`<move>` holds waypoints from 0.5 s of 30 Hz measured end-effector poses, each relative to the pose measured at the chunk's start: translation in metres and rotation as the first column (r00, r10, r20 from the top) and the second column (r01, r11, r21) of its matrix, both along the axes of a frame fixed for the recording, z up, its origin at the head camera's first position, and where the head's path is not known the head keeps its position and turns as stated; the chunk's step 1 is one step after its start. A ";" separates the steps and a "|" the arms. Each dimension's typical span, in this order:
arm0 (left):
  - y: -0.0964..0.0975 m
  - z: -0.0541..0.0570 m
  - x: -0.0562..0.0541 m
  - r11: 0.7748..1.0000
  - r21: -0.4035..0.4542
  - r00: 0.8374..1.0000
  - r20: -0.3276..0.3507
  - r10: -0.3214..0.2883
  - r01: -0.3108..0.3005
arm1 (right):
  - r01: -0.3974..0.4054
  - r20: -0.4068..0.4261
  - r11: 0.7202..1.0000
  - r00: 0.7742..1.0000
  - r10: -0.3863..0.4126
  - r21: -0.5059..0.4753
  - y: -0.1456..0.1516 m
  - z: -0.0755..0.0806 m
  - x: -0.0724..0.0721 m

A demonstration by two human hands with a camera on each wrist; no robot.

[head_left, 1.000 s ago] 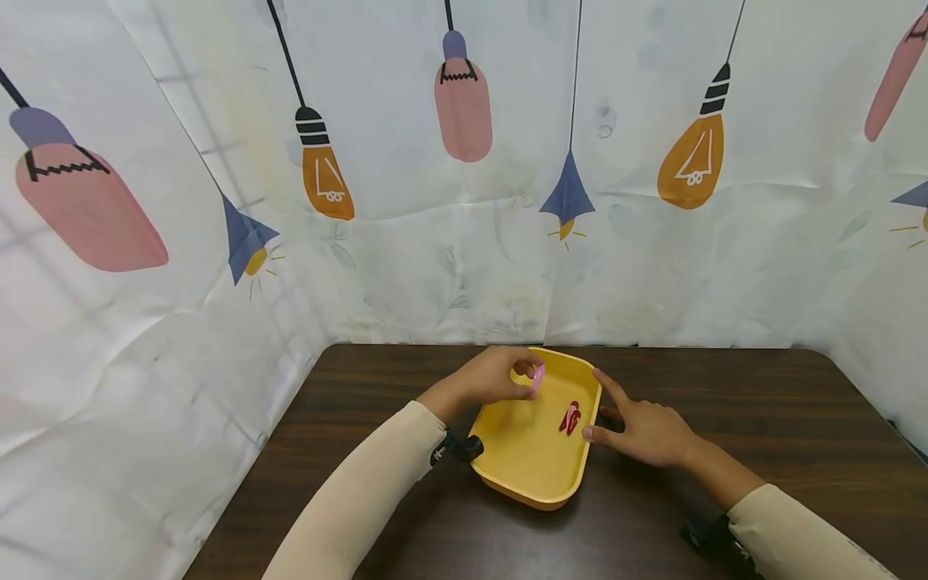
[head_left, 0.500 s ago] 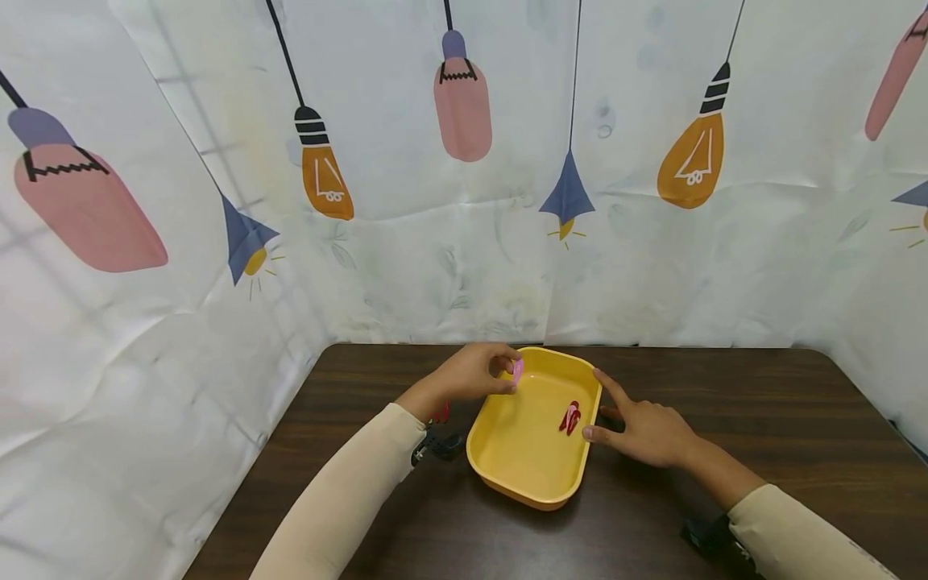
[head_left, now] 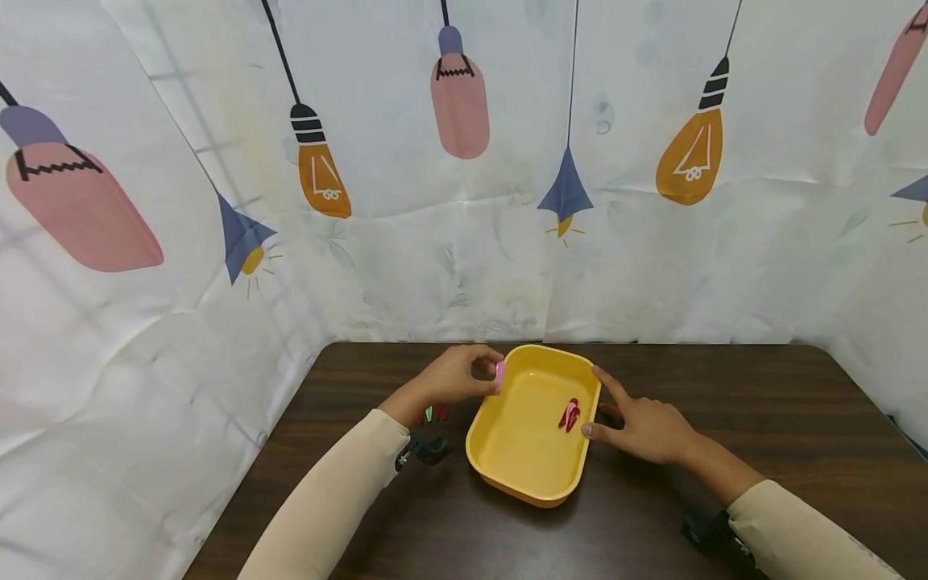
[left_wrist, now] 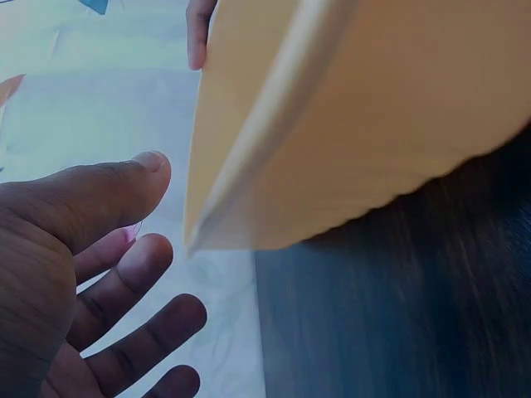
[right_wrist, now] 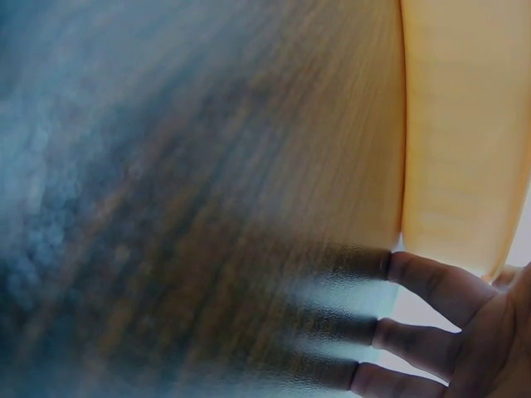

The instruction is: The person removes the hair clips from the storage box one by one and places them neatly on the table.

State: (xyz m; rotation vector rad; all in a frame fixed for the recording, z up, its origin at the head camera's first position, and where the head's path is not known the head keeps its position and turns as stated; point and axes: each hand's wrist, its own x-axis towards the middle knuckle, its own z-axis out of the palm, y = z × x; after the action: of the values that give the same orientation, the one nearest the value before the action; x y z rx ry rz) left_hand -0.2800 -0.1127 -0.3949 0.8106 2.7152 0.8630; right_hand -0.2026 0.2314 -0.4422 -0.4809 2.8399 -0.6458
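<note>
My left hand (head_left: pixel 451 375) pinches a small pink plastic piece (head_left: pixel 499 373) between thumb and fingertips, right at the left rim of a yellow tray (head_left: pixel 524 439). In the left wrist view only a sliver of the pink piece (left_wrist: pixel 133 230) shows behind the thumb. Spread along the tray's right side, my right hand (head_left: pixel 644 427) has its index finger and thumb at the rim. Its other fingertips (right_wrist: pixel 402 264) reach down to the table beside the tray wall (right_wrist: pixel 465 133). Inside the tray lie several slim red and pink pieces (head_left: pixel 569 415), bunched near the right wall.
Small red pieces (head_left: pixel 444 412) and a green one (head_left: pixel 429 414) lie on the table left of the tray, partly behind the left forearm. The dark wooden table (head_left: pixel 754 403) ends at a white curtain (head_left: pixel 464 274) printed with lamps.
My left hand has moved left with the pink piece, from over the tray to its left rim. The red and green pieces on the table have come into view. My right hand stays at the rim.
</note>
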 end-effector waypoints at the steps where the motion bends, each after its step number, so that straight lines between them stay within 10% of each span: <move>1: -0.002 0.000 0.001 1.000 -0.003 1.000 0.002 0.004 -0.004 | 0.000 0.001 1.000 1.000 0.000 -0.001 0.000 0.000 0.000; 15: -0.028 -0.012 0.007 0.999 0.016 0.999 -0.009 0.044 -0.044 | 0.004 0.000 1.000 1.000 -0.004 0.000 0.000 -0.001 -0.001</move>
State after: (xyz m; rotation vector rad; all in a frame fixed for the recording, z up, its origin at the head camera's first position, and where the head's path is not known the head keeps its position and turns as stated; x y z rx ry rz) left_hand -0.2728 -0.1403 -0.4069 0.7618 2.7476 0.8928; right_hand -0.2032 0.2313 -0.4429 -0.4750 2.8412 -0.6464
